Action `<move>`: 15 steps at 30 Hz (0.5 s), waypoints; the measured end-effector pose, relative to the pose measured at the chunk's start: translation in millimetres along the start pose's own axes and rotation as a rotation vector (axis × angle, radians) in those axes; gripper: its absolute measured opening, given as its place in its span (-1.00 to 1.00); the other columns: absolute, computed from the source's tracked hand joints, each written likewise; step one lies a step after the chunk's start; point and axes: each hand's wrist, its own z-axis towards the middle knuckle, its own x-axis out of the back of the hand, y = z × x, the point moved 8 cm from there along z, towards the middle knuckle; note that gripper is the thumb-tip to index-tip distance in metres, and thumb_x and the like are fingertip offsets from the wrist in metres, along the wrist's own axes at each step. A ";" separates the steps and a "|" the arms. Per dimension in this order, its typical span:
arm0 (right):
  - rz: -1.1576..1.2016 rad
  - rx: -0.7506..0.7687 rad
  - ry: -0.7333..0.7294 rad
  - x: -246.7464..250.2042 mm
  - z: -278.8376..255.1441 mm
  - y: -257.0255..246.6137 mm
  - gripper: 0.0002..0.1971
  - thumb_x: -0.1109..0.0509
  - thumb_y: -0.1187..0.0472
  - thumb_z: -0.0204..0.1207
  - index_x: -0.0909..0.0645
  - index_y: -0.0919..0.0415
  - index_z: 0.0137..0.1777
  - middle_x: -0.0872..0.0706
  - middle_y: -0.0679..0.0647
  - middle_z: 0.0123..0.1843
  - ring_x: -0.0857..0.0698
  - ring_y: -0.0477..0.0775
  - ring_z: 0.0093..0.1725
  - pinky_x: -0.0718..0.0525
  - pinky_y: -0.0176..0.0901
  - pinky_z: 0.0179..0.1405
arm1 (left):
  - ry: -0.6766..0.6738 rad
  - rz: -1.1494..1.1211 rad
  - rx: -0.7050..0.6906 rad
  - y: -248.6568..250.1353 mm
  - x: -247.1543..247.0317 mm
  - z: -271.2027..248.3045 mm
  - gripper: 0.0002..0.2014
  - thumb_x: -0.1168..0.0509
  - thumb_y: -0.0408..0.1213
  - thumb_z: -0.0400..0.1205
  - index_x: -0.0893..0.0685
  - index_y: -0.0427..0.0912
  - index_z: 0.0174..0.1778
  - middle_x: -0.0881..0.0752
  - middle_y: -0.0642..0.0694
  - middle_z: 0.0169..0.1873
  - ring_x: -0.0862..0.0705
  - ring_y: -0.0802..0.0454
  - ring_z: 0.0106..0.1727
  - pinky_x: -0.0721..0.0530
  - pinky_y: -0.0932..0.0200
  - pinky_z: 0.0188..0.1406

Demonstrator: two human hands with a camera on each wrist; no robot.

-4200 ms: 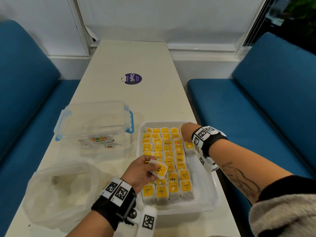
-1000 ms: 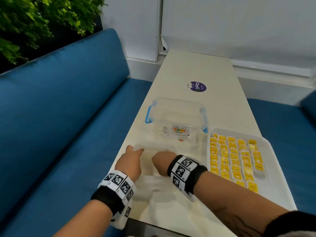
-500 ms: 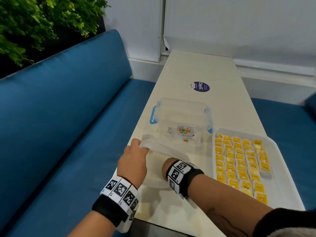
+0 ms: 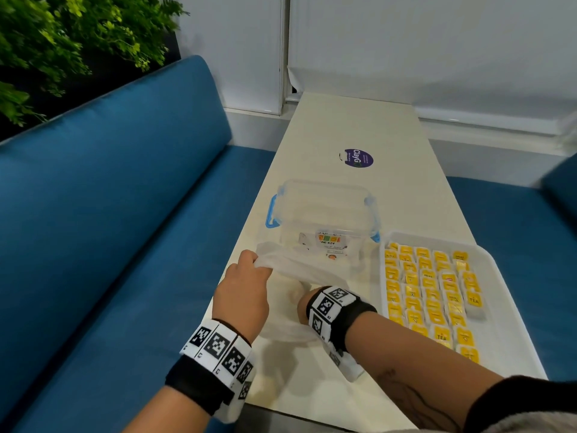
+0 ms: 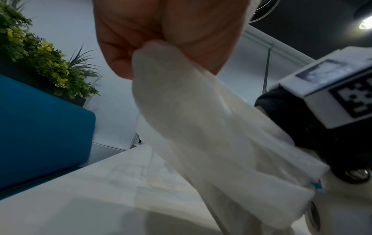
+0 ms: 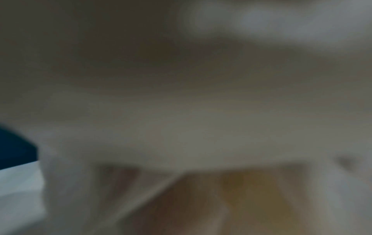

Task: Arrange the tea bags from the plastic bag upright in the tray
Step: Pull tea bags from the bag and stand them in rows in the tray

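Your left hand point(image 4: 242, 289) pinches the raised edge of the bag point(image 4: 290, 270) at the near left side of the table point(image 4: 352, 126), fingers curled tight around the thin plastic; the left wrist view shows the film point(image 5: 191, 119) gathered between thumb and fingers and trailing down toward the tabletop. Your right hand point(image 4: 302, 304) reaches into the bag's mouth, hidden past the wrist by the cloudy plastic, so you cannot tell whether its fingers are spread or closed around anything. The right wrist view is a blur, with perhaps a yellowish patch low in the frame, too soft to name. To your right, the white tray point(image 4: 499, 273) sits at the table's near right edge, holding rows of yellow tea bags point(image 4: 427, 292) standing upright and packed side by side toward its left and far sides, with bare floor along its right. Just beyond the bag stands a clear box point(image 4: 324, 210) with blue clips, its printed label facing you. A purple round sticker point(image 4: 359, 158) lies farther up the table. Blue benches point(image 4: 103, 214) flank the table, and green plants point(image 4: 62, 42) rise behind the left one.
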 end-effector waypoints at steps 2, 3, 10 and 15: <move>0.039 -0.029 -0.019 -5.5 0.1 3.2 -0.63 -0.17 0.28 0.67 -0.45 0.35 0.44 -0.51 0.31 0.46 -0.52 0.24 0.43 -0.48 0.07 0.37 | -0.018 -0.003 0.004 -0.8 -5.0 -0.4 -0.72 -0.10 -0.52 0.52 -0.52 -0.07 0.01 -0.37 -0.01 0.23 -0.38 0.03 -0.10 -0.47 0.19 -0.29; 0.038 -0.041 -0.036 -10.7 0.4 5.5 -0.61 -0.17 0.27 0.67 -0.40 0.33 0.48 -0.46 0.29 0.50 -0.50 0.23 0.45 -0.46 0.06 0.38 | -0.028 -0.007 0.006 -1.6 -8.3 -0.7 -0.71 -0.10 -0.53 0.51 -0.51 -0.07 0.00 -0.38 -0.02 0.21 -0.40 0.02 -0.11 -0.49 0.18 -0.29; 0.172 -0.062 0.072 -6.8 10.6 5.6 -0.61 -0.22 0.29 0.63 -0.43 0.39 0.43 -0.52 0.30 0.43 -0.52 0.24 0.41 -0.46 -0.09 0.38 | -0.191 -0.110 0.010 -12.9 -37.7 4.7 -0.39 -0.05 -0.56 0.49 -0.43 0.07 0.42 -0.43 -0.05 0.16 -0.45 -0.01 -0.16 -0.46 0.19 -0.23; 0.226 -0.087 0.247 14.4 9.0 3.0 -0.54 -0.16 0.28 0.66 -0.25 0.26 0.54 -0.46 0.24 0.46 -0.46 0.25 0.45 -0.37 0.03 0.46 | -0.278 -0.176 -0.016 -14.0 -53.5 4.6 -0.26 -0.05 -0.56 0.46 -0.31 0.21 0.51 -0.45 -0.05 0.16 -0.49 -0.05 -0.20 -0.48 0.20 -0.22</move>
